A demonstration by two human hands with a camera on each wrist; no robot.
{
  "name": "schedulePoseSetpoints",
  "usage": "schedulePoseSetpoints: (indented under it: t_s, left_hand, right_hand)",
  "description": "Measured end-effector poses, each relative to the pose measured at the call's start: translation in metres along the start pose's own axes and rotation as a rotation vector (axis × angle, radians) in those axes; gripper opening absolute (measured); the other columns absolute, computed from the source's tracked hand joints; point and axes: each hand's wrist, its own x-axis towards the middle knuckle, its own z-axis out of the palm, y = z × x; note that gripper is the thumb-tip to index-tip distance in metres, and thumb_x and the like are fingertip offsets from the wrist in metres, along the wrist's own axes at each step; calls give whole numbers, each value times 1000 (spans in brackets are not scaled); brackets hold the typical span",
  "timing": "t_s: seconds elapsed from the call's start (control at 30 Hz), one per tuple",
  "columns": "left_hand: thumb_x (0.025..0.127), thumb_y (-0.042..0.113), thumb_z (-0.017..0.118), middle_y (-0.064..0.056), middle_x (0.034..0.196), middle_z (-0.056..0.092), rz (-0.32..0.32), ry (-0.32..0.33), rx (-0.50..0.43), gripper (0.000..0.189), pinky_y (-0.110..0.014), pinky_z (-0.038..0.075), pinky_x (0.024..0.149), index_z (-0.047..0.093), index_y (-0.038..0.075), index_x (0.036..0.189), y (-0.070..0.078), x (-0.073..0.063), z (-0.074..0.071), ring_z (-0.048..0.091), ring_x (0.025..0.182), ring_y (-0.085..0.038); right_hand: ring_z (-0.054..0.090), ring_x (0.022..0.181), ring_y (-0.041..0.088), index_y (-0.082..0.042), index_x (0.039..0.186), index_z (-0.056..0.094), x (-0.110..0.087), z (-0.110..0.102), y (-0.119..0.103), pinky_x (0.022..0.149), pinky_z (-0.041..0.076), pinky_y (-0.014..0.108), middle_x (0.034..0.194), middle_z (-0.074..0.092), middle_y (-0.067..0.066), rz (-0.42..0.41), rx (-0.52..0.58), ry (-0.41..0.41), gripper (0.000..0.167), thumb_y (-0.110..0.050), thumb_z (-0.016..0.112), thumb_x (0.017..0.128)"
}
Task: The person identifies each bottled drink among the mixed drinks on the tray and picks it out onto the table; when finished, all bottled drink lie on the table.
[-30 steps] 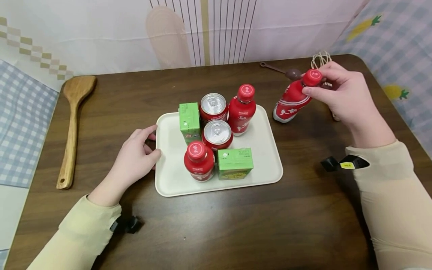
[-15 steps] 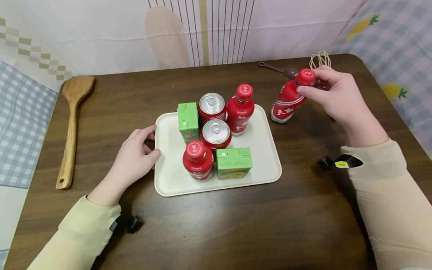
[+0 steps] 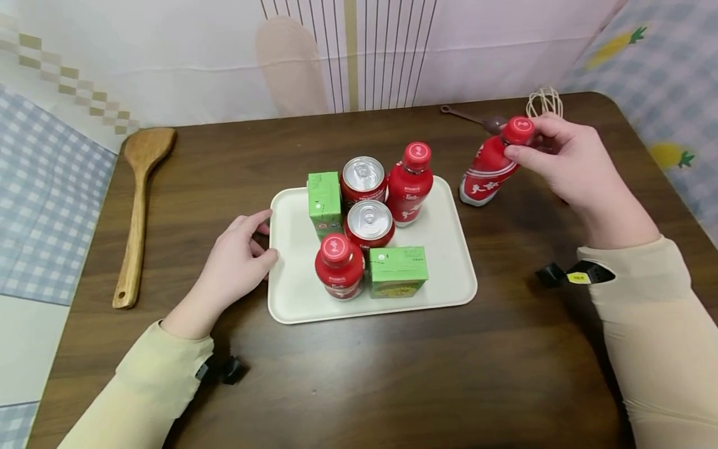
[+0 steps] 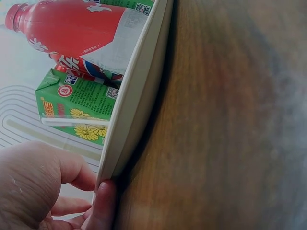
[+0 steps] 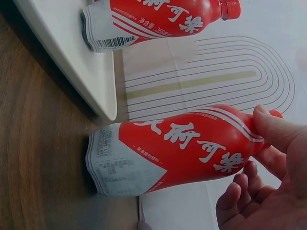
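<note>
Near the neck, just below its red cap, my right hand point(image 3: 578, 159) grips a red cola bottle point(image 3: 487, 171) to the right of the cream tray point(image 3: 449, 249). The bottle's base point(image 5: 108, 163) is at the tabletop; whether it bears on the wood I cannot tell. My left hand point(image 3: 238, 259) pinches the tray's left rim, thumb over the edge and a fingertip point(image 4: 103, 201) below it. On the tray stand two more such bottles point(image 3: 409, 187) point(image 3: 339, 274), two cola cans point(image 3: 363, 173) point(image 3: 370, 219) and two green drink cartons point(image 3: 324, 193) point(image 3: 398, 265).
A wooden spatula point(image 3: 137, 218) lies at the table's left side. Behind the held bottle lie a small brown spoon point(image 3: 465, 114) and a pale wire whisk point(image 3: 545, 103), partly covered by my right hand. Patterned cloth hangs behind the table.
The held bottle's cap has come slightly left with my right hand, its base staying nearly in place, so the bottle leans less. My left hand and the tray keep their place; the head view shifts slightly.
</note>
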Motion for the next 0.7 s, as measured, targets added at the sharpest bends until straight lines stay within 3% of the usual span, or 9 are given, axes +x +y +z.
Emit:
schedulePoseSetpoints:
  t_s: [0.07,0.17,0.27,0.33,0.43,0.53,0.6,0.7]
  left_hand:
    - [88,6,58,-14,121,54,4,0,6,66,-29,61,61,46,2,153,0,1,2,71,75,-20]
    - [88,7,58,-13,119,55,14,7,27,66,-31,59,65,46,1,153,1,2,4,70,77,-20]
    - [88,7,58,-13,117,57,27,15,42,66,-33,58,68,46,1,152,2,2,6,70,79,-21]
    - [88,8,58,-13,116,57,28,14,42,66,-33,58,68,46,1,153,2,2,8,69,79,-21]
    - [88,7,58,-13,116,57,29,12,39,66,-33,58,66,46,2,153,1,1,8,69,79,-21]
    - [88,8,58,-13,116,57,31,13,44,66,-33,58,67,46,2,153,1,0,7,70,79,-21]
    - [88,8,58,-13,116,57,32,19,53,66,-33,58,68,46,2,152,1,0,5,70,79,-21]
    - [88,8,58,-13,116,57,27,24,66,66,-34,58,69,47,2,152,0,0,3,70,79,-21]
  right_hand:
    - [56,86,8,-17,130,72,-1,-3,-3,70,47,11,102,66,-12,-14,-2,10,41,-7,77,90]
    - [56,88,8,-16,133,71,-4,-7,-16,73,46,12,100,61,-9,-101,8,101,48,-2,76,87]
    - [55,86,12,0,125,72,-14,-7,-34,74,47,16,97,59,-3,-276,123,214,40,6,71,86]
    - [57,84,15,13,116,71,-24,-2,-49,72,48,17,94,64,2,-380,228,221,31,11,68,85]
    - [60,77,16,16,111,71,-40,12,-72,68,51,18,88,70,5,-407,221,131,26,13,69,85]
    - [61,78,14,5,119,72,-48,28,-94,68,53,16,90,68,3,-372,31,-11,34,11,71,86]
    - [60,82,14,-5,129,69,-45,40,-102,68,51,15,96,64,2,-352,-76,-109,42,6,74,88]
    - [55,86,17,-11,137,62,-34,57,-107,69,48,17,102,58,3,-288,-121,-204,51,-4,77,90]
